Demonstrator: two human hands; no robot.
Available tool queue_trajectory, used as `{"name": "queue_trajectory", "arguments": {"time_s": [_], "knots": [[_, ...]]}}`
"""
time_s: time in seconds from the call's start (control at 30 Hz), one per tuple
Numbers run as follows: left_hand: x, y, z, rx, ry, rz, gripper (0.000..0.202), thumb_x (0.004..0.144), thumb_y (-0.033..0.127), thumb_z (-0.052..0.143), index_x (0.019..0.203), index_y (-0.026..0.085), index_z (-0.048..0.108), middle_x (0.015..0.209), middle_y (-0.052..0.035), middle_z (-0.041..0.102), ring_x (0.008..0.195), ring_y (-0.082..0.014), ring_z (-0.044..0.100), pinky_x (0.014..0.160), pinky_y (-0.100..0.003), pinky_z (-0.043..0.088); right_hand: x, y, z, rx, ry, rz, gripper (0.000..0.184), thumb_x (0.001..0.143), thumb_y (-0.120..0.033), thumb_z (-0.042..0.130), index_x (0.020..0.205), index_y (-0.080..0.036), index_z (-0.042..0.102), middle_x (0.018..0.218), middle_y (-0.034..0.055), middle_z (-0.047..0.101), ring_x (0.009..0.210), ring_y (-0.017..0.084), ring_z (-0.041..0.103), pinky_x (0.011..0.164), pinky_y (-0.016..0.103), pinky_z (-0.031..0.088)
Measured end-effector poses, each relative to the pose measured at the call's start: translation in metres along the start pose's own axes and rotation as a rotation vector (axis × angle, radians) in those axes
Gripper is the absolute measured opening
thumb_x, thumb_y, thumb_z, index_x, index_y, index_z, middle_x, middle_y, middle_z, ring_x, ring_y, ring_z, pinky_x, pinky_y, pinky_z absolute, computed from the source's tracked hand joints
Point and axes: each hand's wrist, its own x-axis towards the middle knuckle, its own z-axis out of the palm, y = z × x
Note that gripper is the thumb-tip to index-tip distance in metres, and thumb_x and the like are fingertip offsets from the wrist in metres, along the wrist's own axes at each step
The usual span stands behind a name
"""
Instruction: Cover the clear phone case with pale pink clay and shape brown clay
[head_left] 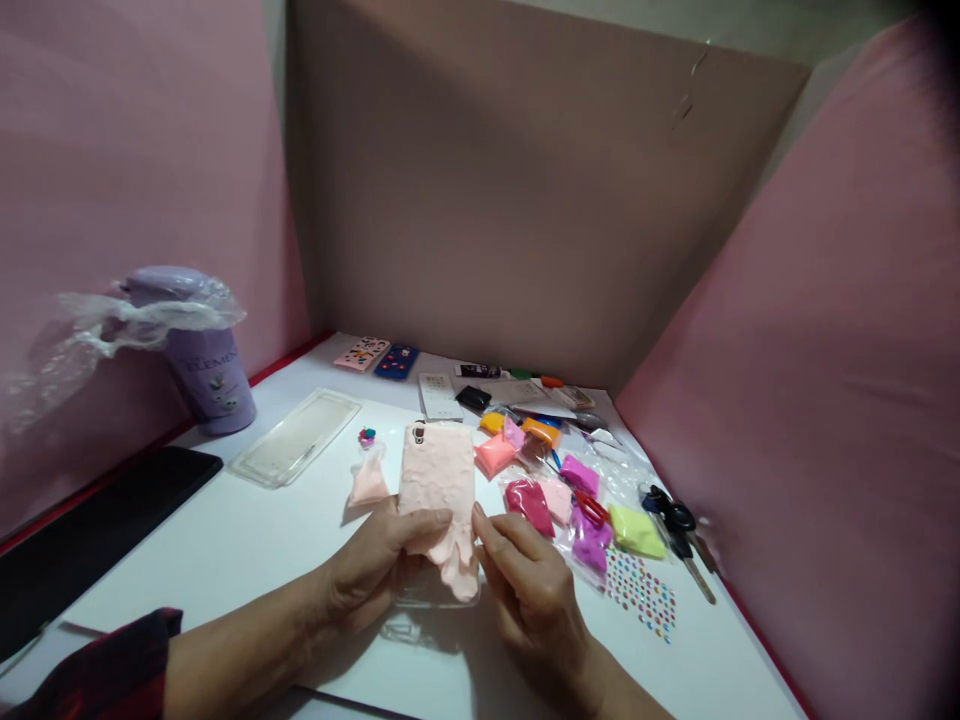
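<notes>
A clear phone case (pixel 431 597) is held up over the white table, its back mostly covered with pale pink clay (pixel 437 475). The clay ends in uneven lobes near the bottom, where transparent plastic shows, and a camera cutout stays open at the top left. My left hand (pixel 382 555) grips the case from its left side, thumb lying across the clay. At the right edge, my right hand (pixel 525 575) is closed, with thumb and fingertips pinching the case's rim and clay. To the left lies a small bag of pale pink clay (pixel 369 482).
Several colourful clay packets (pixel 529 505) lie right of the case, near red scissors (pixel 592 507), a gem sticker sheet (pixel 641 593) and black scissors (pixel 679 525). Leftward are a clear tray (pixel 296 440), a purple tumbler (pixel 210 365) and a black phone-like slab (pixel 97 530). Pink panels enclose the table.
</notes>
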Motion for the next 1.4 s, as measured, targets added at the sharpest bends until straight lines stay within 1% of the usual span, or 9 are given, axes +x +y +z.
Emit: {"name": "queue_trajectory", "arguments": {"time_s": [0.13,0.23,0.3,0.5,0.67,0.8,0.97,1.2,1.4], "knots": [[0.0024,0.0020,-0.0020,-0.008,0.025,0.009,0.012,0.073,0.020,0.064,0.079,0.010,0.068,0.065,-0.0080,0.066,0.059,-0.0173,0.058,0.060,-0.029,0.048,0.0006,-0.0033,-0.0024,0.041,0.000,0.008,0.053,0.085,-0.003,0.044,0.135,-0.020,0.045,0.093,0.0125,0.059,0.082,0.023,0.057,0.065,0.034,0.049],[0.0038,0.0025,-0.0032,-0.020,0.032,0.032,0.013,0.072,0.022,0.066,0.076,0.009,0.068,0.065,-0.0084,0.066,0.059,-0.0174,0.058,0.058,-0.028,0.049,0.0016,-0.0053,-0.0028,0.051,0.067,0.035,0.050,0.085,-0.002,0.045,0.132,-0.020,0.048,0.095,0.0121,0.059,0.084,0.022,0.059,0.068,0.033,0.050],[0.0039,0.0027,-0.0036,-0.026,0.028,0.027,0.014,0.072,0.021,0.066,0.078,0.009,0.068,0.066,-0.0087,0.066,0.060,-0.0181,0.059,0.059,-0.029,0.049,0.0026,-0.0042,-0.0019,0.040,0.089,0.030,0.049,0.086,-0.002,0.045,0.132,-0.019,0.048,0.096,0.0125,0.059,0.085,0.022,0.059,0.068,0.033,0.050],[0.0039,0.0035,-0.0048,-0.035,0.025,0.007,0.031,0.074,0.019,0.064,0.103,0.009,0.067,0.080,-0.0126,0.072,0.067,-0.0220,0.064,0.063,-0.032,0.052,0.0021,0.0026,0.0008,0.013,0.015,-0.042,0.052,0.085,-0.001,0.045,0.135,-0.015,0.043,0.093,0.0143,0.058,0.081,0.023,0.056,0.063,0.034,0.049],[0.0065,0.0029,-0.0061,-0.034,0.038,0.023,0.037,0.075,0.020,0.065,0.111,0.012,0.064,0.088,-0.0131,0.072,0.071,-0.0227,0.065,0.064,-0.032,0.052,-0.0014,0.0003,-0.0019,-0.028,0.009,-0.067,0.051,0.084,0.000,0.045,0.133,-0.014,0.045,0.089,0.0137,0.059,0.078,0.023,0.056,0.061,0.035,0.047],[0.0067,0.0025,-0.0053,-0.051,0.052,0.039,0.036,0.075,0.020,0.066,0.111,0.014,0.064,0.090,-0.0112,0.073,0.074,-0.0232,0.066,0.065,-0.031,0.052,-0.0009,0.0007,-0.0028,-0.035,0.069,-0.017,0.049,0.085,-0.001,0.046,0.132,-0.014,0.047,0.095,0.0146,0.058,0.083,0.023,0.057,0.064,0.035,0.048],[0.0056,0.0022,-0.0047,-0.069,0.071,0.033,0.028,0.075,0.018,0.065,0.102,0.012,0.067,0.085,-0.0103,0.072,0.071,-0.0221,0.066,0.066,-0.032,0.052,0.0003,0.0016,0.0003,-0.068,-0.009,-0.069,0.048,0.085,-0.002,0.046,0.132,-0.011,0.045,0.088,0.0140,0.059,0.077,0.023,0.056,0.059,0.034,0.047],[0.0087,0.0022,-0.0073,-0.062,0.121,0.093,0.010,0.074,0.014,0.065,0.083,0.012,0.068,0.072,-0.0058,0.068,0.064,-0.0169,0.061,0.061,-0.029,0.051,-0.0015,0.0009,0.0009,-0.109,-0.012,-0.098,0.050,0.084,0.000,0.045,0.133,-0.010,0.044,0.085,0.0137,0.058,0.074,0.023,0.054,0.058,0.034,0.045],[0.0065,0.0050,-0.0041,-0.030,0.088,0.052,0.022,0.076,0.014,0.062,0.098,0.011,0.067,0.083,-0.0100,0.071,0.069,-0.0195,0.063,0.066,-0.032,0.052,0.0018,0.0015,0.0004,-0.109,0.000,-0.082,0.051,0.085,-0.001,0.045,0.134,-0.013,0.044,0.085,0.0133,0.057,0.076,0.022,0.054,0.059,0.034,0.046]]}}
